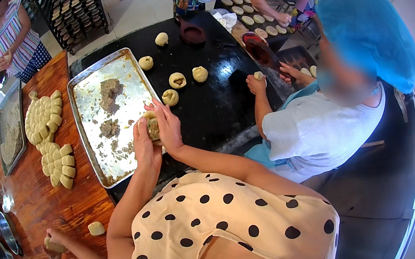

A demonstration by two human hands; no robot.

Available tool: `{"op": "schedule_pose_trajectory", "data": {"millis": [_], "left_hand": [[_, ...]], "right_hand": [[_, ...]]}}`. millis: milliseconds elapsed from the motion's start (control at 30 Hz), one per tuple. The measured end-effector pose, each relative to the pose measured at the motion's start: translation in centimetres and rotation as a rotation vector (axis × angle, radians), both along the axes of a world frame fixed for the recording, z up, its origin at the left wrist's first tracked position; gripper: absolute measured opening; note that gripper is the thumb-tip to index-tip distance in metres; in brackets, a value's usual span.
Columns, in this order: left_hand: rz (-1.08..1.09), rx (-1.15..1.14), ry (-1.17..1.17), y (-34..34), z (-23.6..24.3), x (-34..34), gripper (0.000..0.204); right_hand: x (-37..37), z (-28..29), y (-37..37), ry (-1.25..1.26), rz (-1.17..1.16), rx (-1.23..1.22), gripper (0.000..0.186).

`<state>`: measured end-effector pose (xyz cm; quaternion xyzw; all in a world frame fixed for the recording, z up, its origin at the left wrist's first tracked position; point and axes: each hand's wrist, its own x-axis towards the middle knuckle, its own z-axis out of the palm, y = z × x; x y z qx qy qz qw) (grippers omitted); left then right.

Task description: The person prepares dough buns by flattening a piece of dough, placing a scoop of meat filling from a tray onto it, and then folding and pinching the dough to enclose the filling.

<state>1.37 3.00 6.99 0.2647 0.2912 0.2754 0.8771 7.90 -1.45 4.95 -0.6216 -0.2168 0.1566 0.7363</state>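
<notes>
Near the middle of the frame we see our left hand [144, 145] and right hand [168, 125] pressed together around a dough piece [152, 128] with dark filling showing in it; both hands are curled closed on it, the left cupping it from below and the right's fingers folded over its top and side. The dough piece sits in our hands just over the right edge of a metal tray [87, 105], which lies left of centre and carries clumps of brown filling [108, 93] and smeared crumbs. The tray rests across the seam between a black counter [220, 103] and a wooden counter [63, 204] at the left. On the black counter above our hands lie several filled dough balls [177, 80], spaced apart from one another. On the wooden counter, to the left of the tray, rows of cut dough pieces [45, 119] lie packed side by side. At the right of the frame a person in a blue hairnet [364, 31] and white shirt holds a small dough ball [258, 75] in one hand over the black counter. In the lower left another person's hand [53, 243] grips a lump of dough, with a loose piece [95, 228] just beside it. In the upper left stands a person in a striped top [8, 36].
</notes>
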Motion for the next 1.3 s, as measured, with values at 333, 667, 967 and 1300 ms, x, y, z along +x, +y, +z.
{"op": "schedule_pose_trajectory", "data": {"millis": [333,667,967,1300], "left_hand": [[0.093,0.173,0.108,-2.5,-1.9,-3.1,0.024],[-0.280,-0.045,0.096,-4.2,11.7,-12.9,0.044],[0.248,0.092,-0.033,-5.4,5.8,-10.7,0.031],[0.124,-0.217,-0.170,-5.3,10.3,-14.1,0.042]], "right_hand": [[-3.9,5.1,-3.2,-0.104,0.089,-0.117,0.034],[-7.8,7.2,-5.2,0.799,0.286,0.195,0.051],[-13.7,9.7,-4.5,0.170,0.080,0.089,0.032],[-12.1,10.1,-5.2,0.126,0.370,0.205,0.046]]}}
